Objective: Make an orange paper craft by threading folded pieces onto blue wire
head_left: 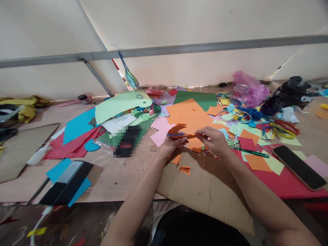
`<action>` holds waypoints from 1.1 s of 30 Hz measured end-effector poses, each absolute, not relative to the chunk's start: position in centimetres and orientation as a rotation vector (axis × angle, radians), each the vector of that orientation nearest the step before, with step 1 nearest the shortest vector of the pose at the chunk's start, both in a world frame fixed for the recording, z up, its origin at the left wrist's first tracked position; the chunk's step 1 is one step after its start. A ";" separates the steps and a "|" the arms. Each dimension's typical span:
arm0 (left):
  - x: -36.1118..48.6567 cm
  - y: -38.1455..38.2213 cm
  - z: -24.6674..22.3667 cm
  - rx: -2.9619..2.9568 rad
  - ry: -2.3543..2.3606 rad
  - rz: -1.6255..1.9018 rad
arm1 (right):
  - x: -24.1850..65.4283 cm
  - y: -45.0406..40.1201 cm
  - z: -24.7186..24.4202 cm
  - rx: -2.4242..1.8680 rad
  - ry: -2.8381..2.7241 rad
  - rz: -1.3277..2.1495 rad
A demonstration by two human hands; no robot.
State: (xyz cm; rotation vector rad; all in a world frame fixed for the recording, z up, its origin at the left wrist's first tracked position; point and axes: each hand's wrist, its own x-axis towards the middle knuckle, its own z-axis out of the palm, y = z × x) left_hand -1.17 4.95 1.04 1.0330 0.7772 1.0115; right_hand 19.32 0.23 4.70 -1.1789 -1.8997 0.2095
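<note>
Low over the cardboard, my left hand (170, 145) is closed on a cut piece of orange paper (177, 129) that bends upward from the fingers. A thin blue line, perhaps string, runs along that piece near my left fingers. My right hand (216, 139) pinches the right end of the same orange piece. Behind both hands lies a large orange paper sheet (191, 112). Small orange scraps (185, 170) rest on the brown cardboard (203, 190) under my wrists.
At right are a phone (299, 167), a green pen (252, 152), scissors (286, 129), bangles (242, 117) and a pink plastic bag (250, 89). Coloured papers (78, 125) and a dark device (66, 183) with a white cable lie left. A wall (188, 19) stands behind.
</note>
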 end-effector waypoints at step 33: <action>-1.0 4.6 1.2 0.943 0.821 0.995 | 19.3 0.3 4.5 -1.195 -1.960 0.163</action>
